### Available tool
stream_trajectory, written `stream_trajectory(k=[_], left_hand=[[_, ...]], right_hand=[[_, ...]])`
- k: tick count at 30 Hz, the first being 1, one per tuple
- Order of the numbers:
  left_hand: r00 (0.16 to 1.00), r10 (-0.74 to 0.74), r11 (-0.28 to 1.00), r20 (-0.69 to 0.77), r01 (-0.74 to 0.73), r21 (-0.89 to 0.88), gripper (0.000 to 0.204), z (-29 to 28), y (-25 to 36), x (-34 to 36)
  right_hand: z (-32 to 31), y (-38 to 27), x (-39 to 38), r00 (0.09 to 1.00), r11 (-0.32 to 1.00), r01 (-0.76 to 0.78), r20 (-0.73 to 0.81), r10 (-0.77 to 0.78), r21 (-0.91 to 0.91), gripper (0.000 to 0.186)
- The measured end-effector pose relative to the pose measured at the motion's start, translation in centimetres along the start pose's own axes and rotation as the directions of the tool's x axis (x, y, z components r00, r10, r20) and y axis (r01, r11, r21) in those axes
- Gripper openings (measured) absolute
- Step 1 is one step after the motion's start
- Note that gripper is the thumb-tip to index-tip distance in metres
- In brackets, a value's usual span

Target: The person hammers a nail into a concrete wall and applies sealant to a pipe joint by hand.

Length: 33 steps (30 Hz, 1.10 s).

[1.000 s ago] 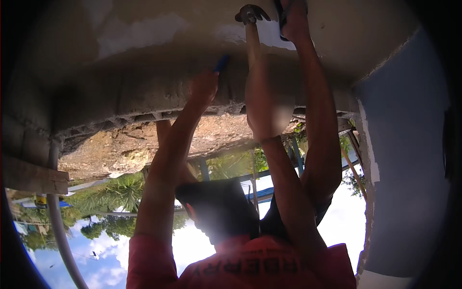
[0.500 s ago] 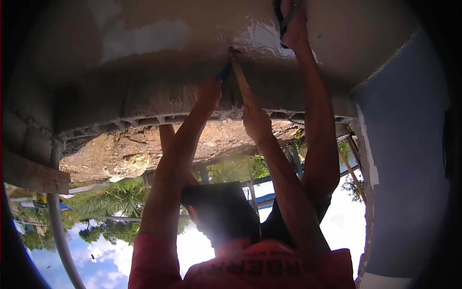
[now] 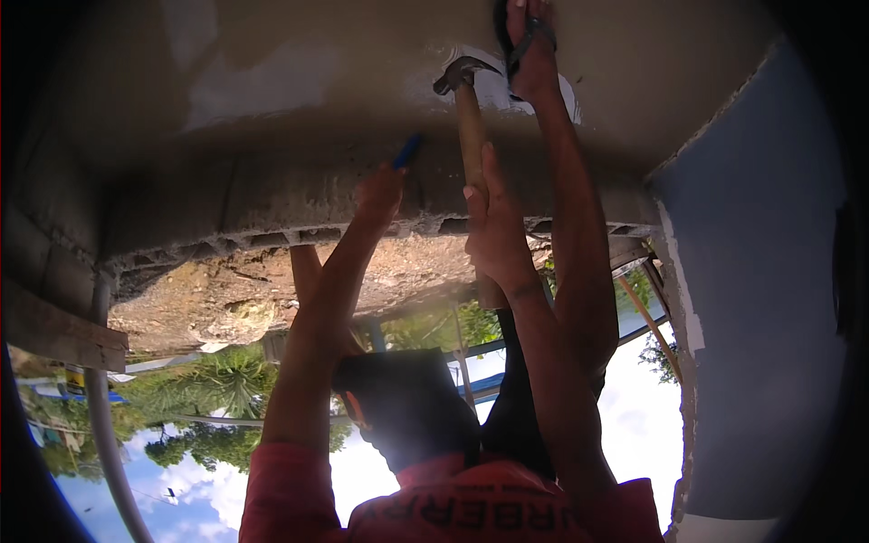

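The left hand is closed tight around a chisel with a blue end. The chisel is pushed up against the rough edge of the concrete slab overhead. Only the blue end pokes out of the fist, so I cannot tell where the tip sits.

The right hand is wrapped around the wooden handle of a hammer. The hammer's metal head is up high, close to the smooth pale ceiling and a bit away from the chisel.

Another hand reaches up on the right, gripping a dark tool I cannot make out. A blue wall stands on the right side.

It looks like the step in hand is chipping at the slab, with the hammer pulled back for a hit. The next hit needs the hammer head to land flat on the blue end, missing the fingers and the other arm close by.
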<state>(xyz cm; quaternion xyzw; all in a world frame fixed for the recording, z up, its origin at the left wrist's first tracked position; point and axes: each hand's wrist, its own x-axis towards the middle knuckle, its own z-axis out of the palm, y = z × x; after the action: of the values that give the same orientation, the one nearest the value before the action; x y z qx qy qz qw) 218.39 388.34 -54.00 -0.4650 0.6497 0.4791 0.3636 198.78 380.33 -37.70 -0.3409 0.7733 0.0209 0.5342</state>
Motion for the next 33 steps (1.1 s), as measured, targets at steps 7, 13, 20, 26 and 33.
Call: stream_trajectory(k=[7, 13, 20, 26, 33], left_hand=[[0.965, 0.256, 0.934, -0.065, -0.229, 0.273, 0.031, -0.8, -4.8, 1.2], [0.956, 0.226, 0.933, -0.188, -0.157, 0.323, 0.046, -2.5, -8.2, 5.0], [0.962, 0.168, 0.942, -0.214, -0.093, 0.322, 0.046, -3.4, -3.1, 1.3], [0.950, -0.117, 0.970, 0.291, 0.172, -0.172, 0.064, -4.3, 6.5, -1.2], [0.959, -0.235, 0.971, 0.158, 0.237, 0.002, 0.056, -2.3, 5.4, -0.3]], right_hand=[[3.3, 0.8, -2.7, 0.822, 0.579, -0.567, 0.357, 0.444, 0.585, 0.062], [7.1, 6.3, -4.5, 0.897, 0.751, -0.441, 0.210, 0.389, 0.492, 0.063], [-0.5, -1.2, -3.1, 0.777, 0.742, -0.613, 0.378, 0.504, 0.270, 0.062], [-9.0, -6.4, 0.2, 0.940, 0.930, -0.136, 0.253, 0.231, -0.342, 0.063], [-8.3, -7.0, 3.4, 0.963, 0.933, -0.068, 0.223, 0.154, -0.352, 0.062]])
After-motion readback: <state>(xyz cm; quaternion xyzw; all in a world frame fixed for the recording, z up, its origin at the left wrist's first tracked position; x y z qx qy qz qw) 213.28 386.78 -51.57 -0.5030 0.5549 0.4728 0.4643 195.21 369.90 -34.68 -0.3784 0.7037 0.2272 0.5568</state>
